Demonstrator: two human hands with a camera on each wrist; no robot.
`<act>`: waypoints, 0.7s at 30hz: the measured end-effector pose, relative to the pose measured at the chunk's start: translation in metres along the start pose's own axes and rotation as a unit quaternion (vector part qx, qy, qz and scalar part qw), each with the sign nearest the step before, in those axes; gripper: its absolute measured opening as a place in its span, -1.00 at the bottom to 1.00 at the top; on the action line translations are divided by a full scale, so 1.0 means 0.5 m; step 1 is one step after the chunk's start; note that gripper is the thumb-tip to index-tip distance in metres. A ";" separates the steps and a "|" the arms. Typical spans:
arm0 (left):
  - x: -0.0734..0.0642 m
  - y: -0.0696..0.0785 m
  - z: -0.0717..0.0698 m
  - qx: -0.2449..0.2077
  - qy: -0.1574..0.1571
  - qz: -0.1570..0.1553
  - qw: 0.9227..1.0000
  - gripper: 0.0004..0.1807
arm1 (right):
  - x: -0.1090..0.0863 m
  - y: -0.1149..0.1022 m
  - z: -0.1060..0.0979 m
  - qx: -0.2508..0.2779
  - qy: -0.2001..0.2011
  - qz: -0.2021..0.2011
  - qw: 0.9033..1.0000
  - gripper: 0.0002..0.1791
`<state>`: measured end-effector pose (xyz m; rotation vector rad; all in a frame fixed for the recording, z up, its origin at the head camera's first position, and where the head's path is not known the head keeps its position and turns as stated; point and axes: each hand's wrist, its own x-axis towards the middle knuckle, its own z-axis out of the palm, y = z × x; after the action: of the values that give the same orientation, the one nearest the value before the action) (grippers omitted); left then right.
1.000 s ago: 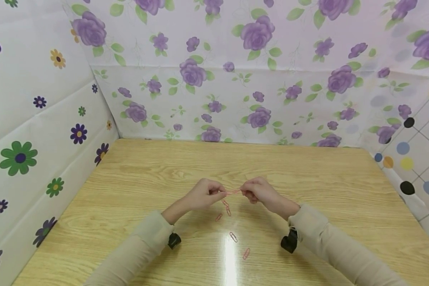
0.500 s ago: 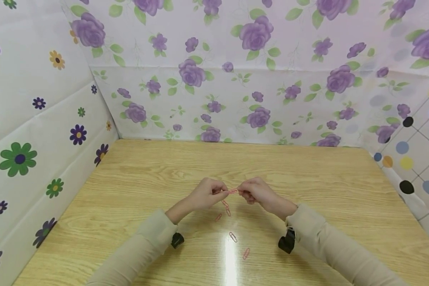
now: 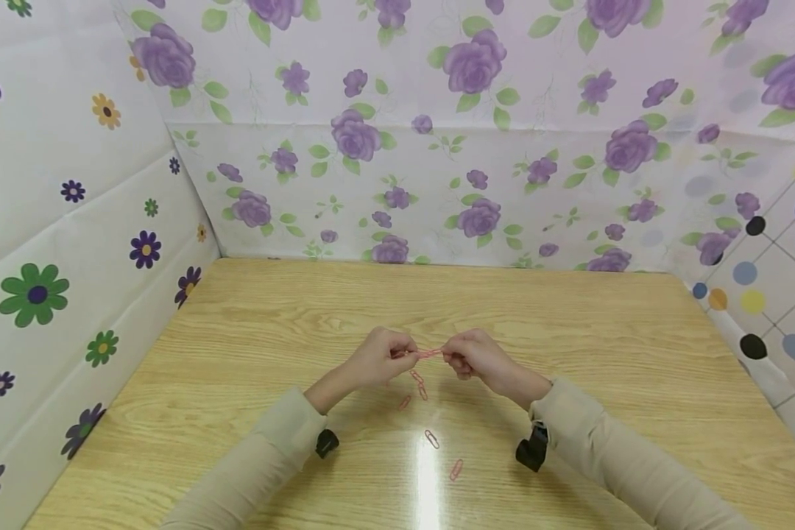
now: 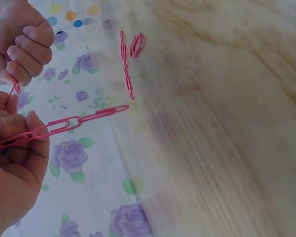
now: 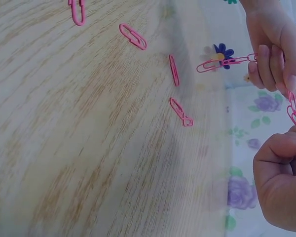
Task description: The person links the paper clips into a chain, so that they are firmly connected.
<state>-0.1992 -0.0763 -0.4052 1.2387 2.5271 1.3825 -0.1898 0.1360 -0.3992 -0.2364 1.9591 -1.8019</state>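
Observation:
Above the middle of the table, my left hand [image 3: 383, 359] and right hand [image 3: 480, 357] face each other, with pink paper clips [image 3: 430, 353] stretched between their fingertips. The left thumb and fingers pinch a paper clip chain [image 4: 64, 124], whose free end hangs below that hand. A pink clip [image 5: 292, 107] spans the small gap between both hands in the right wrist view. My right thumb and curled fingers pinch its other end. How the clips join inside the fingers is hidden. Below the hands, two linked clips [image 5: 180, 112] lie on the table.
Loose pink clips lie nearer the person: one clip [image 3: 405, 403] by the linked pair, another clip [image 3: 432, 439] closer, and a third clip [image 3: 456, 470] closest. The wooden table [image 3: 291, 309] meets a floral sheet [image 3: 424, 184] at the back. Black wrist cameras hang under both cuffs.
The hands came slightly closer together, then the left drew back a little to the left. Both keep their pinch on the clips. The clips on the table have not moved.

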 end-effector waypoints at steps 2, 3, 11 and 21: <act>-0.003 -0.001 -0.005 0.002 0.003 -0.010 1.000 -0.85 | -0.001 -0.001 -0.001 -0.003 0.001 -0.002 1.000 -0.72; -0.005 -0.001 -0.007 0.006 0.004 -0.014 1.000 -0.85 | -0.001 -0.001 -0.001 -0.005 0.000 -0.005 1.000 -0.71; -0.015 -0.004 -0.025 -0.046 -0.011 -0.079 0.996 -0.85 | -0.003 -0.008 0.007 -0.034 -0.014 -0.049 0.998 -0.69; -0.020 0.011 -0.045 -0.172 -0.059 -0.149 0.972 -0.78 | 0.001 -0.014 0.021 -0.068 -0.032 -0.084 0.994 -0.71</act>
<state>-0.1968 -0.0972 -0.3911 0.8153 2.1597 1.5328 -0.1866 0.1255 -0.3929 -0.5108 2.0723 -1.7407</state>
